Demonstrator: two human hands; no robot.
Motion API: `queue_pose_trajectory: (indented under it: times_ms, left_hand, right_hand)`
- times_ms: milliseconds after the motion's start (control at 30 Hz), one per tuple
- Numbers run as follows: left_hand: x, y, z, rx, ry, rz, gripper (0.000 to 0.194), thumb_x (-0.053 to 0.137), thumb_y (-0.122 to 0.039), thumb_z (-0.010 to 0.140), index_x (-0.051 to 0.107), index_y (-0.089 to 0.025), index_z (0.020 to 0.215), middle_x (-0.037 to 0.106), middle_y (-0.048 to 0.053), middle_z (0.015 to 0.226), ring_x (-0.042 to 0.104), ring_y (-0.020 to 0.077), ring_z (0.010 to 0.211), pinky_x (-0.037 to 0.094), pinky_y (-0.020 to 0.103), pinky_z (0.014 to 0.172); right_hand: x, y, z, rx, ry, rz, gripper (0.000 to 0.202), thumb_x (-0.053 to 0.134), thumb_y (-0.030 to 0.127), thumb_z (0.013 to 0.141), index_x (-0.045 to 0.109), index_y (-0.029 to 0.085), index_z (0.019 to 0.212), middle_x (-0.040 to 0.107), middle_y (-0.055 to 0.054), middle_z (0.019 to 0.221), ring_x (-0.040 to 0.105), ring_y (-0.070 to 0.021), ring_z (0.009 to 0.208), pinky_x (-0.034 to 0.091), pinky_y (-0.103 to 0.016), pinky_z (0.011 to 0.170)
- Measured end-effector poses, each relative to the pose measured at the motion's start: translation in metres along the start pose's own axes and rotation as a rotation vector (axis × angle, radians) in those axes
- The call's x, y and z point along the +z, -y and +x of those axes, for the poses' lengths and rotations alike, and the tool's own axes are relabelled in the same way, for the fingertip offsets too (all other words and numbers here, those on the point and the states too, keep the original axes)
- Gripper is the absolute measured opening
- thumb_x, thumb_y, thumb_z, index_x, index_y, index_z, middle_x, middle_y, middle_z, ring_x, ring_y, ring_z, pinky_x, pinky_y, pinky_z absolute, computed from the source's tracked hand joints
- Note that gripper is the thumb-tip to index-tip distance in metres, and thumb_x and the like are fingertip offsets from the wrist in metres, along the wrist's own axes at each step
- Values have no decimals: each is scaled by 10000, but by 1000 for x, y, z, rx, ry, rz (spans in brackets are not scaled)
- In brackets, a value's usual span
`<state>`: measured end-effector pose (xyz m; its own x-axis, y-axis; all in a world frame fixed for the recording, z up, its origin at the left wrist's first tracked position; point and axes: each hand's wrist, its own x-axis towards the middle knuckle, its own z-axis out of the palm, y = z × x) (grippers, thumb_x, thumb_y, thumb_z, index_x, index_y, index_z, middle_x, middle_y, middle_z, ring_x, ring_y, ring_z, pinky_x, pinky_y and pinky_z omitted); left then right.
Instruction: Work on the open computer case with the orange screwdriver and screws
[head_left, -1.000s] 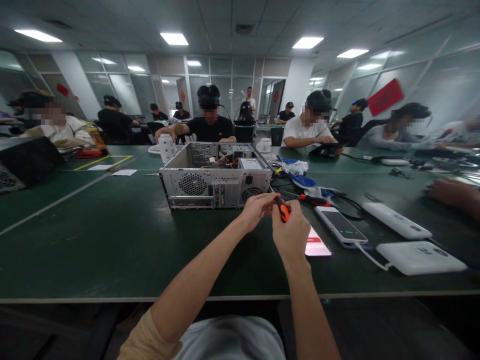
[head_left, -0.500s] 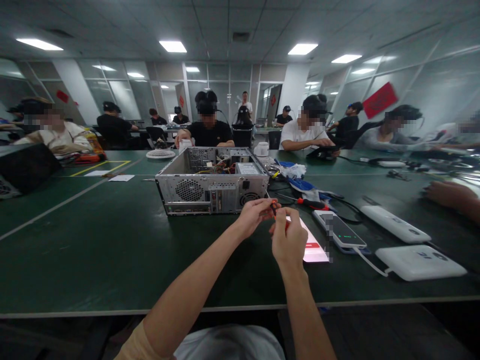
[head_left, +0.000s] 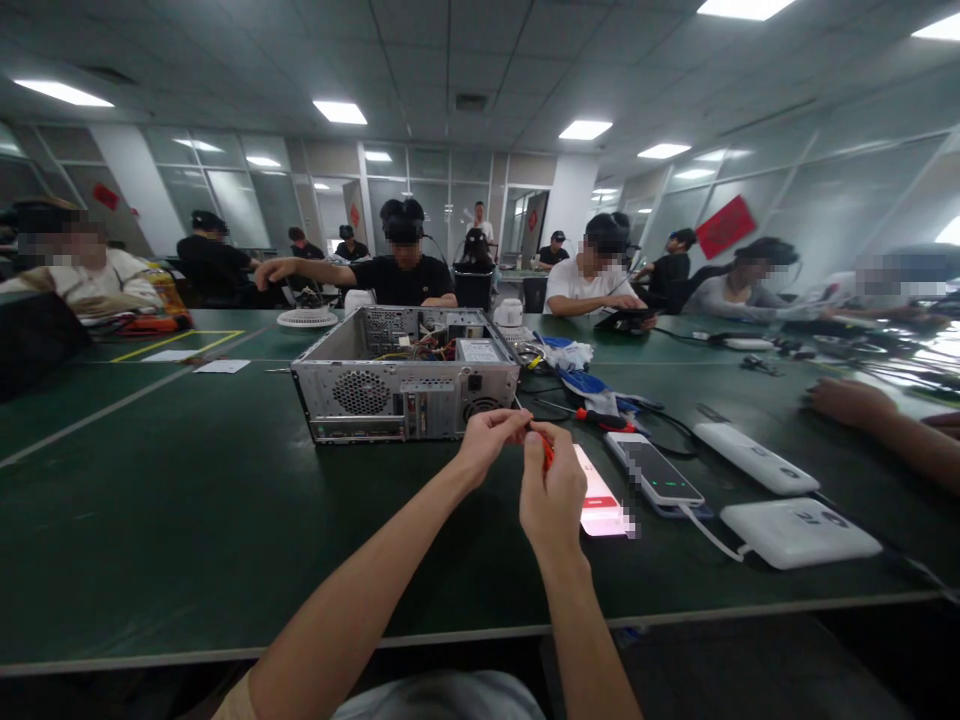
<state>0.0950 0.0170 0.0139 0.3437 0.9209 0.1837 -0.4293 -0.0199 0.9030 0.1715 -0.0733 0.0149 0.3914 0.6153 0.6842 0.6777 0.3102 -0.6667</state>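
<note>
An open metal computer case lies on the green table, its rear panel facing me. Just in front of its right corner, my right hand is closed around a red-and-black screwdriver with its thin shaft pointing up and left. My left hand touches the front of the screwdriver with pinched fingertips; whether a small part is also between them is too small to tell. Right of my hands lies a lit phone with a pink and white screen.
A second red-and-black screwdriver, blue-and-white gloves, a white phone on a cable and two white power banks lie to the right. Another person's hand rests at the far right. Several people sit beyond.
The view has shifted, so the case and table items appear further left and slightly lower. My hands remain together at the screwdriver. A person opposite has stretched an arm towards a white fan part.
</note>
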Motion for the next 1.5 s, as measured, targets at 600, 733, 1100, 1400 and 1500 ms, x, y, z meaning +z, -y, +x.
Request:
queue_pose_trajectory:
  times_ms: [600,733,1100,1400,1500]
  left_hand:
    - [-1,-10,-2,-117,1,-187,274,810,-263,596,747,-97,805,720,65,778,627,133,706,452,259,713]
    - [-2,-8,0,-112,21,-190,276,808,-295,614,738,-106,802,710,53,746,630,136,696,454,265,721]
    - [0,-11,-1,-170,12,-158,252,765,-250,629,745,-103,833,740,86,835,629,133,710,468,249,707]
    - [2,-10,-4,-184,19,-185,222,720,-212,673,746,-116,872,741,79,848,650,143,747,481,258,730]
    - [2,-9,-3,-191,35,-202,236,710,-214,693,751,-118,905,744,74,866,641,135,749,481,264,764]
  right_hand:
    - [7,-2,-2,-107,-58,-36,269,491,354,938,582,179,1122,656,-123,1065,626,-249,985,513,-391,837]
    - [7,1,-5,-7,7,-19,357,369,439,1003,543,193,1196,687,-106,1026,652,-241,898,504,-376,762]
    - [6,0,-4,-93,-65,-47,280,497,287,904,642,182,1119,661,-105,1012,621,-228,895,511,-371,786]
    - [5,4,-6,-92,-34,-41,303,426,341,977,615,217,1179,593,-109,1121,567,-240,1034,483,-417,890]
    - [3,6,-7,8,-86,10,340,396,416,1004,579,200,1193,654,-103,1098,611,-231,996,490,-377,841]
